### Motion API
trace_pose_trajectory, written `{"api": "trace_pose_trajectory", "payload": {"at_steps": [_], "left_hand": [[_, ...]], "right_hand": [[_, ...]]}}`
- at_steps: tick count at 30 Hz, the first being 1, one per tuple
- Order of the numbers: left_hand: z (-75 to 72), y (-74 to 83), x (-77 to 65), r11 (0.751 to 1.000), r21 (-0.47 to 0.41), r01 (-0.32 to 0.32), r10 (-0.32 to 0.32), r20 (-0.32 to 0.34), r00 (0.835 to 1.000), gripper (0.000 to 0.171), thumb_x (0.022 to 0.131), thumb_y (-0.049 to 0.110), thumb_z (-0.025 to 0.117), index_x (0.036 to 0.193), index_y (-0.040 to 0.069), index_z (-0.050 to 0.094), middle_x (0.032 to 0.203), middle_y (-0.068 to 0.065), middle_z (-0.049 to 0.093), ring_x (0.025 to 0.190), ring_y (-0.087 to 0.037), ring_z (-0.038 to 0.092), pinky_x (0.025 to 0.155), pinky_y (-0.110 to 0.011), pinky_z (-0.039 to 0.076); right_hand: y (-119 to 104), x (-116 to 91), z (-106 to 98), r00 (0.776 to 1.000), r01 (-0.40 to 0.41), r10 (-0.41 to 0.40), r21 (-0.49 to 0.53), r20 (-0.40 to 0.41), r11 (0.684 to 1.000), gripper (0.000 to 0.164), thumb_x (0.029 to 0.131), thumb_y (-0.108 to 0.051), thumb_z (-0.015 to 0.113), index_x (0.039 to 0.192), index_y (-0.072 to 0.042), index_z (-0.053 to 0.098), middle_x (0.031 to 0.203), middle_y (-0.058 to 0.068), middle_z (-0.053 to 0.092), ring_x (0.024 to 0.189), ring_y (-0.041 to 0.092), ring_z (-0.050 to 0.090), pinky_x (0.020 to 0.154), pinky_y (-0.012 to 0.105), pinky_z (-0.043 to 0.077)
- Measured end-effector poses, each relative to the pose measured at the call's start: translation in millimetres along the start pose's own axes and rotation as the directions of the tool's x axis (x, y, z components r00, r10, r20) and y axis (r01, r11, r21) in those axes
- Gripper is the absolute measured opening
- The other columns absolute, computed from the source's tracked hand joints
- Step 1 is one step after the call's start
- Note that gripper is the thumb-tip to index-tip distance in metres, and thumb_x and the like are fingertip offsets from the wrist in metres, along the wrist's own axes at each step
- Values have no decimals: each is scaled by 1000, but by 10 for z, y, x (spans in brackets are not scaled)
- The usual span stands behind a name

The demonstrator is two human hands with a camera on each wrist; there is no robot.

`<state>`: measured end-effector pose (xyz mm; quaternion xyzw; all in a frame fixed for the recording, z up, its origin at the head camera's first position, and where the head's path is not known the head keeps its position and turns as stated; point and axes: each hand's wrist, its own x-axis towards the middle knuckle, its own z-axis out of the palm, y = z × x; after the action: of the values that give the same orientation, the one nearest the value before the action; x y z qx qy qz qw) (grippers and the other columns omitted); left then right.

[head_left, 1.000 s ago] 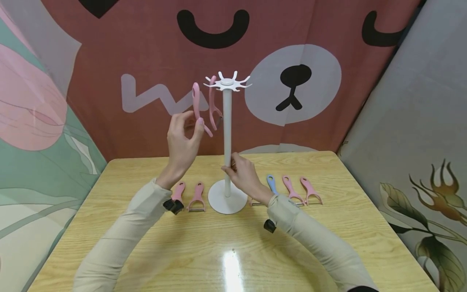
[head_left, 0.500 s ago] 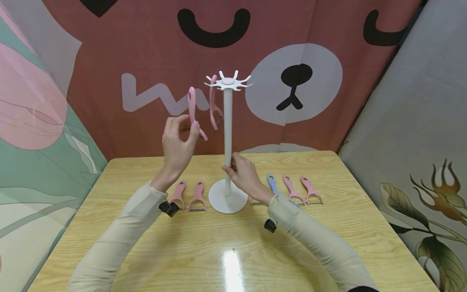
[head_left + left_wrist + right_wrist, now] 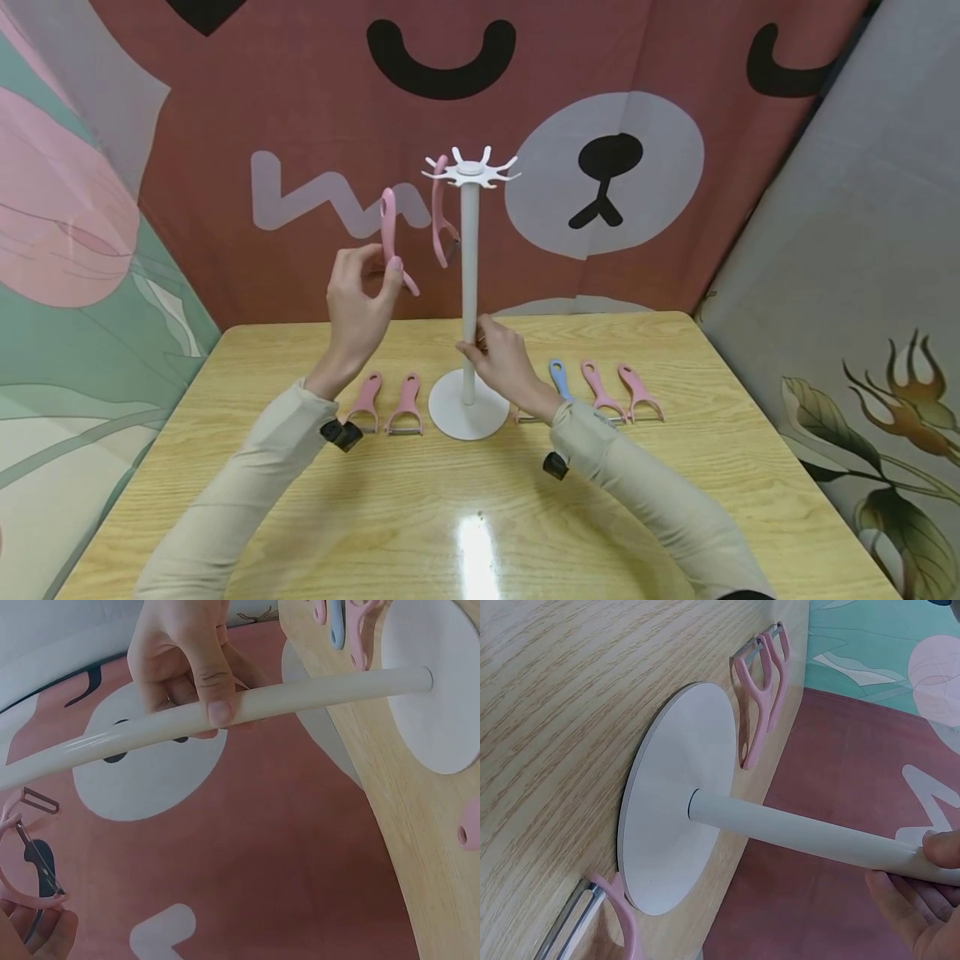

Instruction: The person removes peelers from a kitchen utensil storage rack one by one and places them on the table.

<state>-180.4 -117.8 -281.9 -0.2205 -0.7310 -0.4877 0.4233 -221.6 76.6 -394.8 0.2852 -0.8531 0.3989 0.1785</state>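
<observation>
My left hand (image 3: 358, 304) pinches a pink peeler (image 3: 387, 223) upright in the air, its handle hole at the top, left of a white stand (image 3: 469, 275). In the left wrist view the blade frame of this peeler (image 3: 28, 900) shows at the lower left with my fingertips on it. My right hand (image 3: 508, 354) grips the stand's pole low down, the thumb lying along it in the left wrist view. A second pink peeler (image 3: 439, 212) hangs from one of the hooks (image 3: 470, 169) at the stand's top.
On the wooden table (image 3: 450, 500), two pink peelers (image 3: 406, 404) lie left of the round white base (image 3: 457, 425). Right of it lie a blue peeler (image 3: 558, 377) and pink peelers (image 3: 633, 385), partly behind my right wrist. A patterned cloth (image 3: 322, 108) hangs behind.
My left hand has moved left and down with its peeler, away from the stand and the hanging peeler. The right hand has stayed on the pole.
</observation>
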Motion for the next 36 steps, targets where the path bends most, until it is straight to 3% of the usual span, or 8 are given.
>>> {"api": "trace_pose_trajectory", "payload": {"at_steps": [7,15,26,30,36], "left_hand": [[-57,-33,-33,1000,16,13,-12,-12,1000,17,92,-9,60,107,-18,60,98,-32,53,87,-42,57,77,-51,48],[-110,-85,-83,999,29,23,-23,14,1000,16,94,-8,59,108,-15,61,99,-28,54,85,-38,59,78,-39,48],[-129,-122,-134,999,28,42,-42,13,999,16,92,-10,59,107,-17,60,98,-31,53,81,-42,59,79,-50,43],[-140,-140,-156,997,38,69,-70,19,997,16,93,-9,59,108,-17,60,100,-30,53,80,-41,61,78,-47,45],[-141,-361,-216,995,45,91,-92,29,995,18,94,-4,61,110,-13,62,101,-27,53,83,-36,61,79,-46,43]], "right_hand": [[-10,-5,-5,1000,-3,3,1,3,1000,19,91,-11,72,99,1,59,84,11,66,73,20,70,61,28,57],[-1,-7,2,1000,-1,1,3,-1,1000,19,91,-9,73,99,1,59,84,12,66,73,21,70,61,29,57],[6,-3,9,1000,4,-4,11,1,1000,19,91,-9,73,99,1,59,84,11,66,74,20,70,62,29,57],[10,0,8,1000,7,-7,9,3,1000,19,91,-10,73,99,1,59,84,11,66,73,20,70,62,29,57],[17,-3,9,1000,13,-13,6,-1,1000,19,91,-9,73,99,1,59,83,12,66,73,20,70,61,29,57]]}}
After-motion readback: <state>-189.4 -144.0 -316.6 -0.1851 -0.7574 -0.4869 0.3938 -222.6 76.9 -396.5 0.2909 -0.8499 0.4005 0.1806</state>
